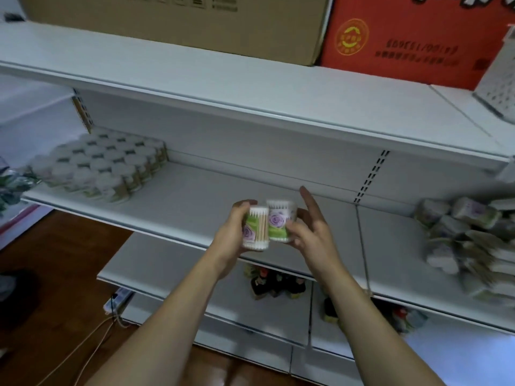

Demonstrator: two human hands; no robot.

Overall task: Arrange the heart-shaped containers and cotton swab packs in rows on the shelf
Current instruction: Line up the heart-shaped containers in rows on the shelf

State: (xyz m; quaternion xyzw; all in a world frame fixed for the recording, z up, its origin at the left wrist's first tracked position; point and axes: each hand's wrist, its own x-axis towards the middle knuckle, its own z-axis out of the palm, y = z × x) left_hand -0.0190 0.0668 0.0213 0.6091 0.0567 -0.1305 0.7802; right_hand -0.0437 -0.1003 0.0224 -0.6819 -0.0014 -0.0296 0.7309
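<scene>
Head view showed the left hand (232, 232) gripping one swab pack (255, 229), the right hand (312, 232) pinching another pack (278, 224) (forefinger extended); next, carry both toward the arranged rows (100, 165) at ten o'clock.

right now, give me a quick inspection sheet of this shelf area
surface: white middle shelf, bare in its centre
job's things: arranged rows of containers at left; loose pile of packs at right
clutter: grater and cardboard boxes on top shelf
grippers: left hand grips a swab container; right hand holds a second container, forefinger straight
cables: power strip with cord on floor
surroundings: wooden floor; bottles on lower shelf
</scene>
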